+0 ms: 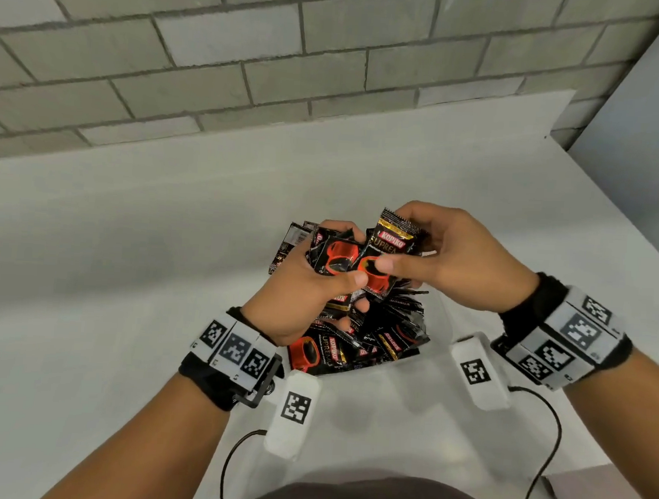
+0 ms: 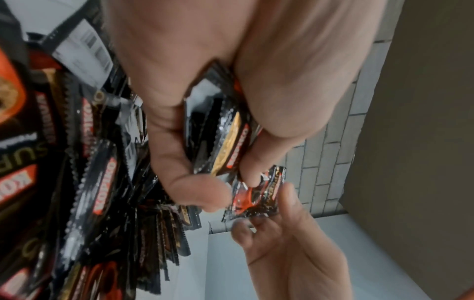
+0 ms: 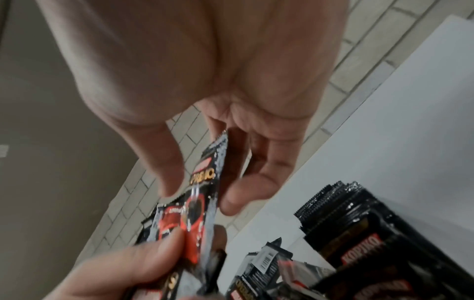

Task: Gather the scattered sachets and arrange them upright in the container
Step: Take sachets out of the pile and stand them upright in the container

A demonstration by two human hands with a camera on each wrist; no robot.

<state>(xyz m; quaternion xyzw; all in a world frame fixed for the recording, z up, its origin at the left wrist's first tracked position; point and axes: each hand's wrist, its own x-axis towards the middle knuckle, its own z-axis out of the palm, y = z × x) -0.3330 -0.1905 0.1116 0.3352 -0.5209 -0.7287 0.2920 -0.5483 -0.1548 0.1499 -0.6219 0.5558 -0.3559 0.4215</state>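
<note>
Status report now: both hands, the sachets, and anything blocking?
Left hand grips a sachet bundle. Right hand pinches one sachet against it. More sachets packed below, container walls hard to see. Nothing blocking.

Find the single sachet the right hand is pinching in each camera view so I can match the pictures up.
Head: the pinched sachet is centre frame, between both hands, above the pile.
Left wrist: it shows right of centre, below the left hand's fingers.
Right wrist: it is mid-frame, edge-on, between thumb and fingers.
Shared landmark: the grey brick wall.
</note>
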